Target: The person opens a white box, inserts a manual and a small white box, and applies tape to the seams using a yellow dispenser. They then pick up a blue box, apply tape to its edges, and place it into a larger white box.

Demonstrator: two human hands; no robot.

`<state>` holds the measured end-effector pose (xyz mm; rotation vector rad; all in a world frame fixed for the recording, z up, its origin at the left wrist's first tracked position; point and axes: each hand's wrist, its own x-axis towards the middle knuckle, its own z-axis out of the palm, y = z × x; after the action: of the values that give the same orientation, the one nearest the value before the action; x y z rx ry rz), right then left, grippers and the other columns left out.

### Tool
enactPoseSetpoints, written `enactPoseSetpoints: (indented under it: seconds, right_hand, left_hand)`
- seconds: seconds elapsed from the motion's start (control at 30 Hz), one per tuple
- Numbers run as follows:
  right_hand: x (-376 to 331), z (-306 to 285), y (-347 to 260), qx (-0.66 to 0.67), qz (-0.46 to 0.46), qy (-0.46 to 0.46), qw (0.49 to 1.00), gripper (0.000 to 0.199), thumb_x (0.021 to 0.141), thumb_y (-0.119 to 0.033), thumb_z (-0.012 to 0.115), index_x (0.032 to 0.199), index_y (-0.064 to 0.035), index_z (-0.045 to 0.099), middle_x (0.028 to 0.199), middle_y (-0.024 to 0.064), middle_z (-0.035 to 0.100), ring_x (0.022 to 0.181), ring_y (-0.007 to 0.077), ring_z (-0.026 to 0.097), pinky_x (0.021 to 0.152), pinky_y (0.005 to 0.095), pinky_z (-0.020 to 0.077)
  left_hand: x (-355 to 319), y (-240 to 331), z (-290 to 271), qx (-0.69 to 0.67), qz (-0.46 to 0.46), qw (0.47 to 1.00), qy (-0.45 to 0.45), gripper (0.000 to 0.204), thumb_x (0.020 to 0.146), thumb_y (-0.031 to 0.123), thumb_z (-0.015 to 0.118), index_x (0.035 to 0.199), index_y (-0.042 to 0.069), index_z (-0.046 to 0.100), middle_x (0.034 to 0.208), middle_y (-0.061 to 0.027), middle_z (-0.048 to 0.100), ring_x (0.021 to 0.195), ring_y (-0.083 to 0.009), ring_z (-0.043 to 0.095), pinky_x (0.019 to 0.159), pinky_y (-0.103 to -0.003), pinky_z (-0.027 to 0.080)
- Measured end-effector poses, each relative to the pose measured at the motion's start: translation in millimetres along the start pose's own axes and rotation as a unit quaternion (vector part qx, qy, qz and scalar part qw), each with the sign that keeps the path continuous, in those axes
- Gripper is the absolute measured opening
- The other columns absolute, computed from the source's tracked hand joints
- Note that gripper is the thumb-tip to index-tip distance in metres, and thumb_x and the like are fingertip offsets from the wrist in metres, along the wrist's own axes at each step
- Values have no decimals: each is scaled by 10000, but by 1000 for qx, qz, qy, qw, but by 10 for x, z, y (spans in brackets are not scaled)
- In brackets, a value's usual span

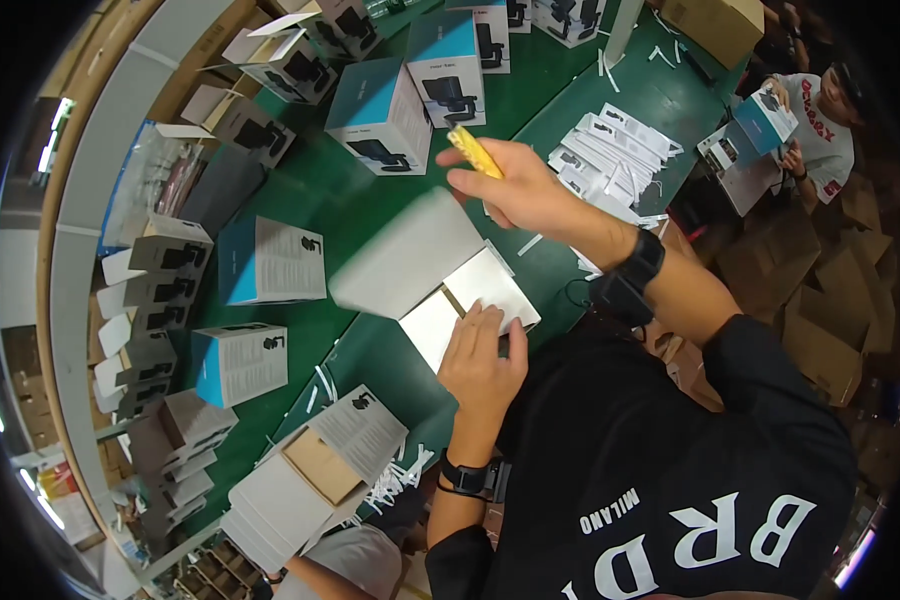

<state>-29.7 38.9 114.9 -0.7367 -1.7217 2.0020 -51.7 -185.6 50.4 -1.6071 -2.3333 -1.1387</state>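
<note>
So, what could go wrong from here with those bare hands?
The yellow tool in the right hand looks like a cutter; if its blade is out, it might nick the left hand, which rests on the open box. A careless swing could also scratch the blue-and-white box just left of its tip.

The open white box (492,282) is showing smooth, matt cardboard; the yellow cutter (477,153) is looking plastic; the green tabletop (305,190) is faintly gleaming.

The green table (315,190) bears an open box (488,280) — printed boxes (375,110), white slips (620,150).
</note>
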Motion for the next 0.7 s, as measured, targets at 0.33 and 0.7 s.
enactPoseSetpoints:
  seconds: [0.33, 0.7]
  right_hand:
    - [-1147, -295, 103, -256, -238, -151, 925, 191, 986, -188, 714, 1038, -5, 693, 834, 55, 752, 667, 117, 691, 594, 277, 518]
    - [-1652, -417, 4, -208, 95, -136, 964, 177, 1026, -174, 577, 1052, -5, 623, 750, 126, 719, 672, 330, 710, 630, 408, 540]
  left_hand:
    - [-125, 177, -140, -515, -373, 771, -33, 305, 973, 99, 696, 1250, -13, 638, 1139, -149, 734, 991, -304, 757, 755, -368, 609]
    - [-231, 198, 60, -601, -350, 714, -82, 424, 1038, 149, 641, 1414, -2, 516, 1235, -172, 703, 1019, -308, 743, 760, -364, 620]
